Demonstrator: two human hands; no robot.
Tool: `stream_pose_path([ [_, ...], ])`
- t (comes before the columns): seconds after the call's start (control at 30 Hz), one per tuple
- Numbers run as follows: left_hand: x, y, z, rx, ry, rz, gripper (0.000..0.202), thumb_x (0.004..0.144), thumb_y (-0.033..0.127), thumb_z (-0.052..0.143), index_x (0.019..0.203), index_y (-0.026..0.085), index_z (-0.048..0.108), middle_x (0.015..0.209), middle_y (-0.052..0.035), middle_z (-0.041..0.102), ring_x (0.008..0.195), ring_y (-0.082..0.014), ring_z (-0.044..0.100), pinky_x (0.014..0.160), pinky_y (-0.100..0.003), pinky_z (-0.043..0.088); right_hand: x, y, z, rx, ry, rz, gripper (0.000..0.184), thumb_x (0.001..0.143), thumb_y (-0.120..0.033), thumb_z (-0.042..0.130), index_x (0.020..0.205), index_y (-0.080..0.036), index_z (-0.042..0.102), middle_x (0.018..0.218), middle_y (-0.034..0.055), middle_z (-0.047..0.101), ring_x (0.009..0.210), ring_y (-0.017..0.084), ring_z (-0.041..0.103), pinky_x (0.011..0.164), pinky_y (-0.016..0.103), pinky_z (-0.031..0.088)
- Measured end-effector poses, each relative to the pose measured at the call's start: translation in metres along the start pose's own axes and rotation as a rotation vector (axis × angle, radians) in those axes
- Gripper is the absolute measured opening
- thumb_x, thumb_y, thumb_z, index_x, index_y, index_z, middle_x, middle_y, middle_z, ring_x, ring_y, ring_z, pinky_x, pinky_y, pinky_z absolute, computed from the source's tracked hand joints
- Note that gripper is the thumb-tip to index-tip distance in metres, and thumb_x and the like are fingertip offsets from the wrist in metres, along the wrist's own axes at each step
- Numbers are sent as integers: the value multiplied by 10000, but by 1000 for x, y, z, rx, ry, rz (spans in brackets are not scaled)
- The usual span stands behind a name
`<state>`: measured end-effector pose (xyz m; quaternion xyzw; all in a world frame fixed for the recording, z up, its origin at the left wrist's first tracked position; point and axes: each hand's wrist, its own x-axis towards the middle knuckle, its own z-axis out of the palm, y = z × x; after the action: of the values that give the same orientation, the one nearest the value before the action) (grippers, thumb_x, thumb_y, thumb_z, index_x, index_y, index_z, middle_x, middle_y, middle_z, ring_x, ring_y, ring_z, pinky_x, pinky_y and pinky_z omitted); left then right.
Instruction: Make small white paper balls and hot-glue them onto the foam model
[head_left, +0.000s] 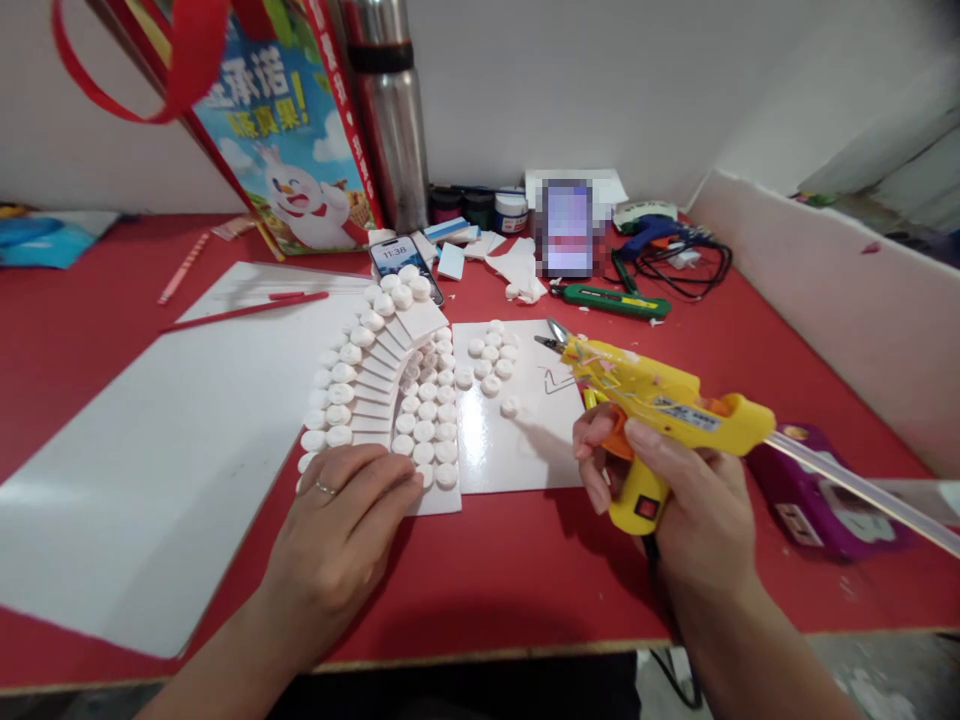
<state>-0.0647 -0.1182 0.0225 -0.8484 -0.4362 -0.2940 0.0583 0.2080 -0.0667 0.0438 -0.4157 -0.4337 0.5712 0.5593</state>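
My right hand (694,500) grips a yellow hot glue gun (637,385), its fingers round the handle at the orange trigger. The nozzle points left, and a clear glue stick (862,480) sticks out of the back. My left hand (341,530) is closed over the near end of a white model (382,370) with a curved row of steps; its thumb is hidden. Round white pieces (425,431) line the curve and fill its inner side. More loose round pieces (491,353) lie on a glossy white board (517,445), beneath and left of the nozzle.
A large white board (142,450) with a red pen (247,312) lies left. Behind are a gift bag (300,150), a steel flask (390,120), phones (566,230), (405,262), paper scraps and a green cutter (615,301). A purple case (825,495) and cables (697,262) are right.
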Motion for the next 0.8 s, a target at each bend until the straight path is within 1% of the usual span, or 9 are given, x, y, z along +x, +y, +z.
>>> stream_pose_path([
  [0.27, 3, 1, 1, -29, 29, 16, 277, 860, -88, 640, 1078, 80, 675, 1043, -141, 718, 1020, -275, 596, 861, -447, 504, -1, -1, 2, -12, -9, -2, 192, 924, -332, 688, 823, -188, 764, 777, 35, 696, 446, 98, 581, 457, 257, 401],
  [0.5, 2, 4, 5, -7, 23, 16, 280, 856, -90, 639, 1085, 67, 672, 1061, -157, 723, 1028, -291, 599, 886, -480, 508, 0, 1, 1, -28, -5, -3, 182, 935, -321, 674, 842, -191, 762, 785, 39, 697, 451, 104, 576, 457, 265, 390],
  [0.63, 1, 4, -4, -2, 5, -37, 261, 861, -21, 701, 1102, 74, 665, 1076, -156, 727, 1034, -283, 623, 923, -478, 517, 1, 1, 2, -34, 9, 2, 185, 927, -321, 681, 825, -194, 768, 775, 37, 696, 451, 109, 578, 464, 269, 396],
  [0.7, -3, 1, -10, 19, 1, -88, 312, 858, 19, 734, 1154, 83, 660, 1109, -160, 726, 1052, -290, 634, 950, -493, 517, 1, 0, 3, -41, 22, 3, 189, 916, -329, 688, 817, -190, 770, 772, 39, 698, 450, 114, 577, 459, 275, 400],
  [0.8, -8, -4, -16, 26, 6, -137, 356, 861, 35, 738, 1199, 103, 652, 1122, -154, 730, 1054, -291, 644, 949, -498, 525, 1, -2, 3, -32, 45, 6, 186, 893, -335, 706, 812, -178, 761, 779, 50, 697, 444, 122, 569, 444, 288, 405],
])
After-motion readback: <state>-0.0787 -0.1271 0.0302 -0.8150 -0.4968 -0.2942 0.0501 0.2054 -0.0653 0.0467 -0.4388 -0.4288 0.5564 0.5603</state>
